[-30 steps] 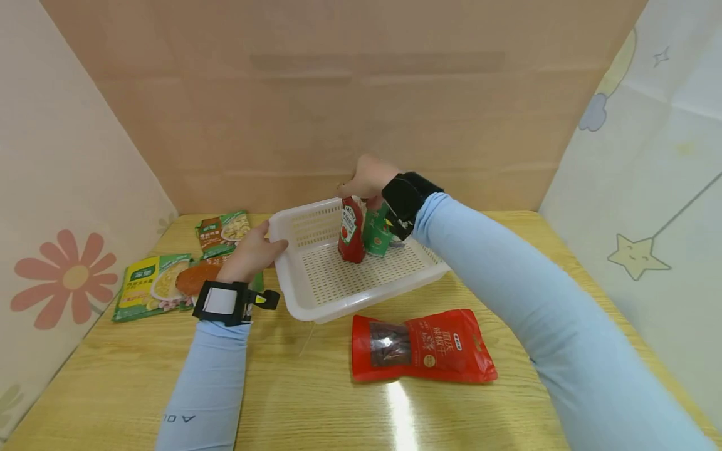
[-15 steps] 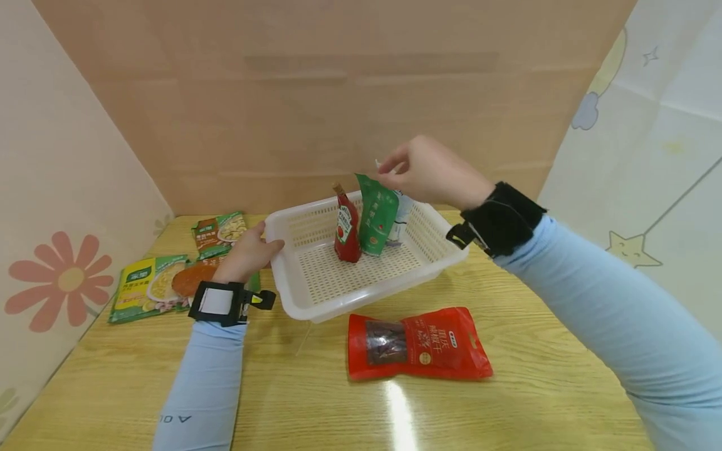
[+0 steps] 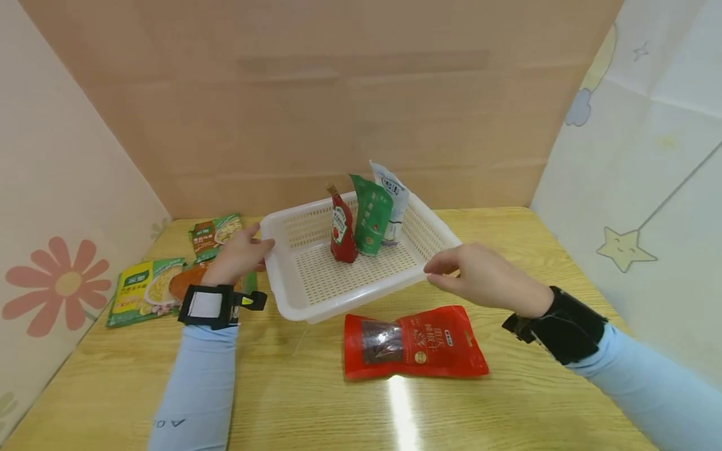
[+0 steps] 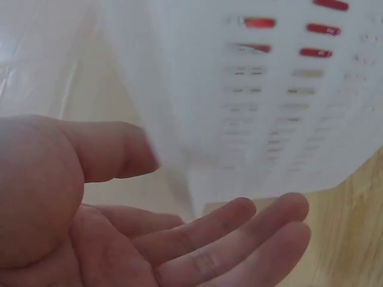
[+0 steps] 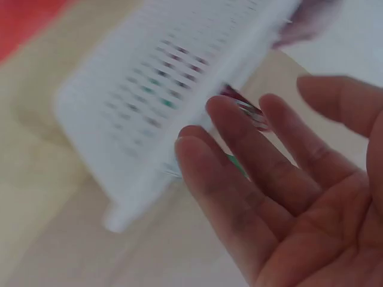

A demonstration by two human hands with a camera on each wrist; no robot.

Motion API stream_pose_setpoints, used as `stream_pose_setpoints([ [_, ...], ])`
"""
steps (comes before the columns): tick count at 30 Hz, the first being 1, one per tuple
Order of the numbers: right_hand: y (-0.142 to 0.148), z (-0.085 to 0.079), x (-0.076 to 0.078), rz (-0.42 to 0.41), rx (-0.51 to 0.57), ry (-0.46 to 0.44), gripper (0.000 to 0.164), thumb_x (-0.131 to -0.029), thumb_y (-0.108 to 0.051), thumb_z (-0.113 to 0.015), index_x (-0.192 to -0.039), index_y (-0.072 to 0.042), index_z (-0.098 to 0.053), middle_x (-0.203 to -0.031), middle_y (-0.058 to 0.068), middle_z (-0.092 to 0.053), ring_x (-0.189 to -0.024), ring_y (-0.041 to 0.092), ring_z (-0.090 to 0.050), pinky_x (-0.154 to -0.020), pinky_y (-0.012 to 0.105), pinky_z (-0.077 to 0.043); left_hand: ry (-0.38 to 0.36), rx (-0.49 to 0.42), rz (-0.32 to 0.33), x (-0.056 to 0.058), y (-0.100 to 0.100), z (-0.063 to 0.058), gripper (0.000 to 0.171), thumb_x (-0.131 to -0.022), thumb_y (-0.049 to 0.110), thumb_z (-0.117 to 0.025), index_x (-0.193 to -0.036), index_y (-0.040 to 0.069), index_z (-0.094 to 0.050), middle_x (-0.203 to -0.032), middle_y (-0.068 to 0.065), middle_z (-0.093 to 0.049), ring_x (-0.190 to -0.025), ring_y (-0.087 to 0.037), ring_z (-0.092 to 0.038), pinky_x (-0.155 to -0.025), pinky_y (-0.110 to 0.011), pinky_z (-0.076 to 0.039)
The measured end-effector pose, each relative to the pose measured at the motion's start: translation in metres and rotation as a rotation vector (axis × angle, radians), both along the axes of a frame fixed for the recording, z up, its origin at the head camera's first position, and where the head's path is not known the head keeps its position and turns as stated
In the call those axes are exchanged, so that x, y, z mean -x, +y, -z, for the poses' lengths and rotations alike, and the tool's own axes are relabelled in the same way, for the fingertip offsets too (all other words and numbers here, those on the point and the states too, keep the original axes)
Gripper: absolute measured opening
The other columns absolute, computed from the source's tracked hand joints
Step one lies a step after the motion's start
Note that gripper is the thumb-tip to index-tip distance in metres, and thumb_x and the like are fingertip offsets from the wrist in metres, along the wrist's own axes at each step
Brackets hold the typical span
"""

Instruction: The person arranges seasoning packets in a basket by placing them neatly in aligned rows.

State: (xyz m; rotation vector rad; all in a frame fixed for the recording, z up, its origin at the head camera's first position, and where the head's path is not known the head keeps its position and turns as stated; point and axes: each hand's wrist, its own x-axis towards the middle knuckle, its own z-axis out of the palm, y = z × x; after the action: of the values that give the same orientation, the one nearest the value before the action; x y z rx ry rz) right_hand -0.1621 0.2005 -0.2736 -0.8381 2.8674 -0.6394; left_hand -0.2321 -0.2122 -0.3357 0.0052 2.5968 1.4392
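Left hand (image 3: 238, 255) pinches the basket (image 3: 355, 295) at its left rim; right hand (image 3: 487, 280), loosely spread, by its near-right corner.
I'd judge it light, stiff, best held by both ends.

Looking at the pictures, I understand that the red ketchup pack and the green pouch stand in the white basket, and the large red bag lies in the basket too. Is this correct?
Not entirely: the large red bag lies on the table, on the near side of the white basket, as the head view shows. The red ketchup pack and green pouch do stand in the basket.
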Motion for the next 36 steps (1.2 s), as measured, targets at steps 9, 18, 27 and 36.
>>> stream_pose_setpoints([
  [9, 0.016, 0.069, 0.007, -0.065, -0.135, -0.221, 0.072, -0.079, -0.046, -0.081, -0.135, -0.005, -0.059, -0.127, 0.013, -0.062, -0.112, 0.032, -0.059, -0.094, 0.05, -0.05, 0.07, 0.127, -0.035, -0.016, -0.013, -0.017, 0.067, -0.105, 0.037, -0.043, -0.157, 0.004, -0.018, -0.145, -0.028, -0.044, -0.11, -0.037, -0.06, -0.074, -0.032, -0.057],
  [18, 0.012, 0.085, 0.014, -0.019, -0.223, -0.322, 0.063, -0.069, -0.043, -0.09, -0.118, -0.012, -0.067, -0.103, -0.004, -0.065, -0.091, 0.017, -0.056, -0.084, 0.039, -0.053, 0.283, 0.19, -0.053, -0.05, 0.008, -0.057, 0.058, -0.104, 0.042, -0.044, -0.152, 0.008, -0.039, -0.142, -0.022, -0.05, -0.119, -0.038, -0.054, -0.087, -0.047, -0.051],
  [27, 0.011, 0.083, 0.012, 0.034, -0.126, -0.456, 0.052, -0.067, -0.035, -0.093, -0.102, -0.015, -0.06, -0.086, -0.003, -0.06, -0.078, 0.018, -0.057, -0.064, 0.032, -0.053, 0.431, 0.183, 0.096, -0.077, 0.045, -0.078, 0.045, -0.102, 0.037, -0.056, -0.139, 0.011, -0.058, -0.132, -0.01, -0.061, -0.113, -0.027, -0.06, -0.093, -0.049, -0.05],
  [36, 0.015, 0.061, 0.007, -0.044, -0.102, -0.244, 0.049, -0.065, -0.027, -0.095, -0.095, -0.018, -0.057, -0.079, -0.005, -0.056, -0.071, 0.016, -0.054, -0.06, 0.031, -0.049, 0.505, 0.159, 0.42, -0.09, 0.098, -0.064, 0.036, -0.098, 0.025, -0.066, -0.13, 0.01, -0.065, -0.119, -0.002, -0.069, -0.098, -0.016, -0.066, -0.083, -0.036, -0.056],
])
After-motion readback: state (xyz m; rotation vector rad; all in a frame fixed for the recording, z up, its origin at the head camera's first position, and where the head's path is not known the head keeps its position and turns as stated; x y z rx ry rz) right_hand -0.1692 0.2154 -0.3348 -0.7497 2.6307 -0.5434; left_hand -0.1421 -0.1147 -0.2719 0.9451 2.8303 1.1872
